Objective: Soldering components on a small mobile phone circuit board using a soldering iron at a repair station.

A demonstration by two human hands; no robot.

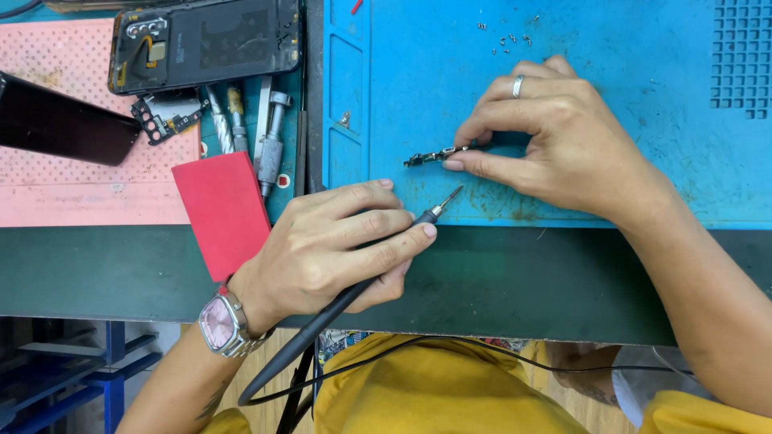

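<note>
— Head view: what are your hands doing?

— My right hand [547, 133] pinches a small metal bracket [434, 155] against the blue mat [627, 177]. My left hand [338, 245] is closed round a black corded driver [378, 257], tip hovering just near of it. I'd judge I'm lining up.

— Next move?

— Seating the tip squarely calls for a steady pinch.

— How does the bracket lie?

— Long axis left-right, free end pointing left, near the mat's near edge on the worktop [498, 281].

Bright even overhead light, soft shadows, sharp focus, no glare
</note>
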